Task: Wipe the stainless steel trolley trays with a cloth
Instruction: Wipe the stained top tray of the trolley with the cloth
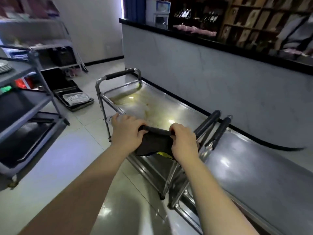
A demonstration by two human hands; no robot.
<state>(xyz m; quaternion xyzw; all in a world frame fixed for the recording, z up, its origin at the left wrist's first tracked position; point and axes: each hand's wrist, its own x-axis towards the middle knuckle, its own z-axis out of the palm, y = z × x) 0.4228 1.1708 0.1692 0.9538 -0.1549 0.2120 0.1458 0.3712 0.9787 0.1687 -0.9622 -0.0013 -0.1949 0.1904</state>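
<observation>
A stainless steel trolley stands in front of me, and its top tray (169,106) shows pale streaks and smears. Both hands grip the near black foam handle (157,130). My left hand (127,131) curls round the handle's left end. My right hand (183,141) curls round the right end. A dark cloth (154,145) hangs from the handle between my hands, with a yellow patch at its lower edge. The far handle (120,74) is free.
A second steel trolley (254,167) sits close on the right, its black handles (215,128) almost touching mine. A white counter wall (220,78) runs along the right. A grey shelf cart (25,106) stands on the left, with dark trays (74,97) on the tiled floor.
</observation>
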